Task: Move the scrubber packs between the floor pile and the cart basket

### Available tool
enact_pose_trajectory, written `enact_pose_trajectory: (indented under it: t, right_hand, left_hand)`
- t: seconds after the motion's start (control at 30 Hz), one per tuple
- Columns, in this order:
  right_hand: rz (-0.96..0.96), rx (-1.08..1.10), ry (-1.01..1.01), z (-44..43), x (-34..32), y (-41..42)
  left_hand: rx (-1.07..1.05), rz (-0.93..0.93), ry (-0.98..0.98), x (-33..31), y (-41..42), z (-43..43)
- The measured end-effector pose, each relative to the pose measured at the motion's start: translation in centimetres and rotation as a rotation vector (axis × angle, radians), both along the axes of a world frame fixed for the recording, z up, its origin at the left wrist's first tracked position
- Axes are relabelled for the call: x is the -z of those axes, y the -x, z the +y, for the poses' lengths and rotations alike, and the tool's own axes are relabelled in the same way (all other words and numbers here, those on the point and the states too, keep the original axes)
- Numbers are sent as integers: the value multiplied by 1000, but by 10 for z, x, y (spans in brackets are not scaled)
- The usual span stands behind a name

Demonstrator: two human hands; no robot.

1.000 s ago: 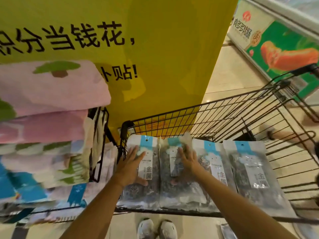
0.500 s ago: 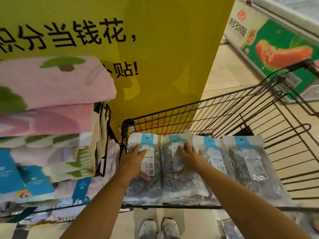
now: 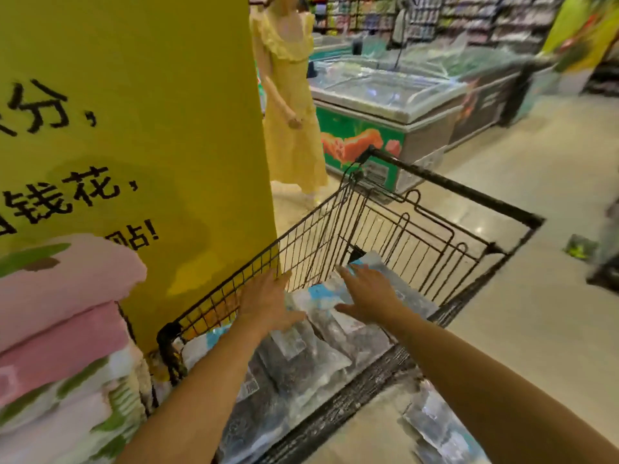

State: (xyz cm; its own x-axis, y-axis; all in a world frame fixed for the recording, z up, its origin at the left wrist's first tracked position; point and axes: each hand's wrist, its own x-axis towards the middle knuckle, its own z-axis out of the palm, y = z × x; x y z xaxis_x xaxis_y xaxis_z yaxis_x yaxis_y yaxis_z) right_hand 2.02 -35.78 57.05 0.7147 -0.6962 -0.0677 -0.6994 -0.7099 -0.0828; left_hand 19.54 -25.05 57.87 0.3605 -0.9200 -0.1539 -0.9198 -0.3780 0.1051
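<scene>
Both spread flat at frame centre: left hand (image 3: 268, 304) and right hand (image 3: 370, 296) over packets (image 3: 301, 360) in wire cart (image 3: 418, 236).

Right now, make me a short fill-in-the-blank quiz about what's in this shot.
Both hands, left hand and right hand, rest open on clear ____ of scourers.
The packets lie in a wire shopping ____ .
The pillar beside the cart is ____ .
Left of it lie folded ____ towels.

Missing: packets; cart; yellow; pink
</scene>
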Motion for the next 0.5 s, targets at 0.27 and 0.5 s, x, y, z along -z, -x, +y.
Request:
enact_pose_trajectory:
  t: [0.27,0.5]
  right_hand:
    - [-69,367,60,44,-40,138]
    - [-135,659,59,78,-48,247]
  left_hand:
    - [365,-17,124,-30,110,-25]
    - [557,104,192,-41,208,-34]
